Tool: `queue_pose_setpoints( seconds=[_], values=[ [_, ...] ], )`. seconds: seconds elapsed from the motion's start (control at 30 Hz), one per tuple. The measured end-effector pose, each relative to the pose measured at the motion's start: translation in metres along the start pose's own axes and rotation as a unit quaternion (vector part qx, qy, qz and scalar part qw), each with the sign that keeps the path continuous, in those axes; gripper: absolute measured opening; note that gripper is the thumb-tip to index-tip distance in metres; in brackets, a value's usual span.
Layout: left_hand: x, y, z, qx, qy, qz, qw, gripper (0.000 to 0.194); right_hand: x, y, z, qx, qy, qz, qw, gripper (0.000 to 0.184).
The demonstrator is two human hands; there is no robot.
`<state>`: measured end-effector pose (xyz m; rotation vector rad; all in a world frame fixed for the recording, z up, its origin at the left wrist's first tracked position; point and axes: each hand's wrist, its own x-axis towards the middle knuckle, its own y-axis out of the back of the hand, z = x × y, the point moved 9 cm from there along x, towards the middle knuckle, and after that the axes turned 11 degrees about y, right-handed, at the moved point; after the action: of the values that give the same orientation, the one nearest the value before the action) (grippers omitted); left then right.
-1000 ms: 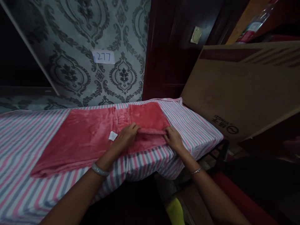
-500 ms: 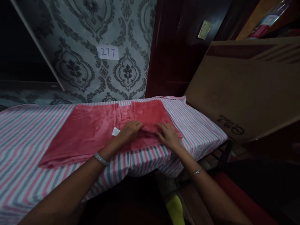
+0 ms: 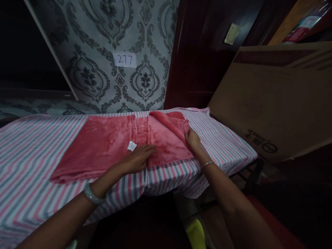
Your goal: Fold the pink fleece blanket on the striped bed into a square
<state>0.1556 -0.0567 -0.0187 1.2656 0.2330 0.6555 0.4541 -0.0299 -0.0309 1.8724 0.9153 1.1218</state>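
Observation:
A plush pink-red blanket (image 3: 101,145), folded into panels, lies across a striped cloth (image 3: 28,155). A narrow gathered strip separates its wide left panel from the smaller right one. My right hand (image 3: 193,139) is closed on the right panel's outer edge, where a far corner is turned over diagonally. Flat on the blanket near the strip rests my left hand (image 3: 140,157), its fingers stretched out and nothing held. Just above that hand a small white label (image 3: 132,146) shows.
Behind the cloth-covered surface stands a patterned wall with a paper marked 277 (image 3: 125,59). A large cardboard box (image 3: 275,97) leans at the right, below a plastic bottle (image 3: 306,26). Something yellow-green (image 3: 195,233) is below the front edge.
My right hand has gripped the right panel's edge and moved slightly up and right, turning a corner over. My left hand has shifted down a little and lies flatter.

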Motion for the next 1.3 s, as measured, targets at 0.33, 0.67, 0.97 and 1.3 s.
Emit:
queue_pose_setpoints(
  seconds=[0.33, 0.67, 0.97, 1.3],
  values=[
    [0.024, 0.008, -0.010, -0.089, 0.093, 0.064, 0.990, 0.017, -0.032, 0.032, -0.028, 0.029, 0.214, 0.146, 0.965, 0.044],
    [0.052, -0.005, -0.064, -0.168, 0.287, 0.131, 0.934, 0.025, -0.122, 0.032, -0.087, 0.104, 0.379, 0.124, 0.911, 0.019],
    [0.036, 0.008, -0.038, -0.061, 0.180, 0.160, 0.969, 0.023, -0.104, -0.005, -0.078, -0.028, 0.293, -0.031, 0.955, 0.024],
    [0.036, -0.013, -0.015, 0.143, 0.065, 0.043, 0.987, 0.025, -0.092, -0.007, -0.080, -0.042, 0.317, 0.005, 0.947, 0.026]
  ],
)
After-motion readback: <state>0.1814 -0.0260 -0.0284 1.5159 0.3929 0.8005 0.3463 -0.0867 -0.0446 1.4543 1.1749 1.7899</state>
